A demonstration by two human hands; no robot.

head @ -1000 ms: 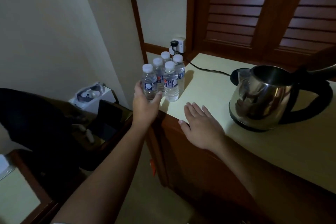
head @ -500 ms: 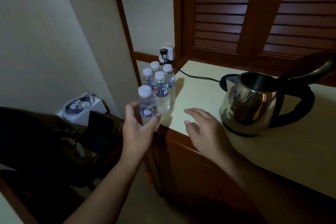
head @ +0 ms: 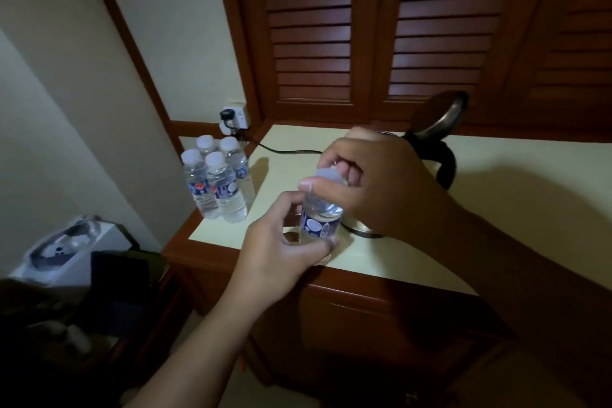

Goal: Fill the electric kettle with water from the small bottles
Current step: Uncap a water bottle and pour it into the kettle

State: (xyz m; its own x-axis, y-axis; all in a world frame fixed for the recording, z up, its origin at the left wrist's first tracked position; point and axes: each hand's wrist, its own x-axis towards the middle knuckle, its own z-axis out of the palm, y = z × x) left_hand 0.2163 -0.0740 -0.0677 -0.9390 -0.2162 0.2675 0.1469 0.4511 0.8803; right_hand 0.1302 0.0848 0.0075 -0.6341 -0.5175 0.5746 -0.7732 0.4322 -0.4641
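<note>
Dark louvred shutters (head: 364, 26) fill the wall behind a cream-topped counter (head: 516, 209). On that counter stands the kettle (head: 447, 166). The right hand hides most of it: its raised lid, black handle and a sliver of base show, but its mouth does not, so I can only suppose it stands open to receive water.

The right hand (head: 381, 185) reaches in from the right, its thumb and curled fingers pinching the cap. The left hand (head: 281, 252) comes up from below and wraps the lower body of the bottle, fingers closed round the label.

Four bottles (head: 217, 182) stand capped in a tight cluster at the counter's left corner, well apart from the hands.

The bottle (head: 319, 219) is held above the counter's front edge, just before the kettle. Its long axis is near upright, the top leaning slightly toward the right hand. Its white cap (head: 326, 174) sits on top, directly under the right fingertips.

The step in hand looks like unscrewing: the twist runs about that upright axis, the left hand bracing against it. Whether the cap has begun to loosen I cannot tell. The kettle lies just beyond and to the right of the bottle, nearer the right hand. So once the cap is off, the pour likely means tipping the neck away and rightward.
</note>
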